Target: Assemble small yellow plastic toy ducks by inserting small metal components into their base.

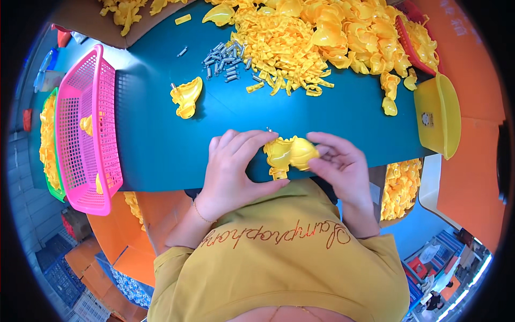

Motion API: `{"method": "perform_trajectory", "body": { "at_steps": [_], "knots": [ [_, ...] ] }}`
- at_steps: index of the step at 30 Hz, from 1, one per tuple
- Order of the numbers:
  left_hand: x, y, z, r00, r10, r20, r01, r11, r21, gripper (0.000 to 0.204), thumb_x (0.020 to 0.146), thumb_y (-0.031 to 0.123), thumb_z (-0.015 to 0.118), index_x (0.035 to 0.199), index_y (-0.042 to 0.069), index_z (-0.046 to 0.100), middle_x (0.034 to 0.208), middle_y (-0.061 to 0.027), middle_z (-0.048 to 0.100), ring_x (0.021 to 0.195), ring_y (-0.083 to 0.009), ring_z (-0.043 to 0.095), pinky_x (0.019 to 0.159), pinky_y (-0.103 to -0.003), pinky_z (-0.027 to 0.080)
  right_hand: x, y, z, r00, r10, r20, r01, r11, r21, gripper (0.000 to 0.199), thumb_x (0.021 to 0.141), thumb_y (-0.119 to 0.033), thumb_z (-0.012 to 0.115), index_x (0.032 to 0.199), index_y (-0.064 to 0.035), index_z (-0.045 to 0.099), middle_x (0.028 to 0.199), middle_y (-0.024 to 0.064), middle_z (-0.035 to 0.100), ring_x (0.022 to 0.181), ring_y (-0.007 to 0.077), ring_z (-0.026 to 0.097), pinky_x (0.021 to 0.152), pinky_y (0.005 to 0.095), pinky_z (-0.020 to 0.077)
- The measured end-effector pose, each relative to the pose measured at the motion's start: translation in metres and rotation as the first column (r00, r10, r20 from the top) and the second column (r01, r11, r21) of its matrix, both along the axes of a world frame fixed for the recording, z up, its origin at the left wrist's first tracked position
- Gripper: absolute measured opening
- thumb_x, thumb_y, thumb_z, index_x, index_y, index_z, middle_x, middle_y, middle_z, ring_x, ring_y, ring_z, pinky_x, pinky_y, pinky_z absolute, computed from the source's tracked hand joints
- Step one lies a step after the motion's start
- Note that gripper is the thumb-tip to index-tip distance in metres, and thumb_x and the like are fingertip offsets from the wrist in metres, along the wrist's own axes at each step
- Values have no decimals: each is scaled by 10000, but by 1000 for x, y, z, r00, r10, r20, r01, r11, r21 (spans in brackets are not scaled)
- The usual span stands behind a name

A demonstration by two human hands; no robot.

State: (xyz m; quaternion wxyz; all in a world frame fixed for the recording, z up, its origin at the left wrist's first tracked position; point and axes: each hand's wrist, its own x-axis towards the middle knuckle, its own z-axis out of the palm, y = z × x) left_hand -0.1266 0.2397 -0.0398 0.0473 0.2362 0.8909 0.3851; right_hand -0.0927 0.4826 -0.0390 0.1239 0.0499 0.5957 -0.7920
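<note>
At far left, a green basket (57, 192) is holding a heap of yellow pieces, while beside it a pink mesh basket (88, 161) is standing at the left edge of a blue-green worktop (150, 145), a few yellow pieces lying inside. Further right, a single yellow molded piece (186, 98) is resting on the surface, well apart from the piles, and small silvery metal parts (222, 60) are lying scattered beyond it. Near the front edge, a person's left hand (230, 163) is holding a hollow yellow molding (278, 153) in a narrow grip, thumb below and fingers above. Behind it, a mound of narrow yellow strips (279, 53) is spreading across the worktop. Just right of the molding and touching it, a rounded yellow shell (304, 152) is sitting in the right hand (343, 166), whose grip is closing narrowly on the shell's right side; whether the two parts are joined cannot be told. Farther right, more yellow shells (343, 32) are piling up toward a red basket (406, 43), and a yellow bin (445, 96) is standing at the right edge.
</note>
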Motion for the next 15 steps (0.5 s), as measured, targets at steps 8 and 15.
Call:
{"method": "perform_trajectory", "body": {
  "at_steps": [8,15],
  "knots": [
    [10,13,-10,992,94,-79,-86,992,93,772,670,288,917,1373,179,617,1080,2,689,1001,-209,606,885,-379,384,-5,-21,-1,966,236,-104,-174,895,411,398,917,60,742,1308,2,691,1076,68,696,955,123,668,823,245,551],
    [11,10,-11,996,81,-35,-78,994,82,802,641,274,931,1379,159,641,1014,28,681,976,-182,594,875,-358,376,-5,-26,-1,939,210,-273,-43,858,513,377,887,31,781,1258,-8,721,1038,75,694,928,133,639,818,256,532]
  ]
}}
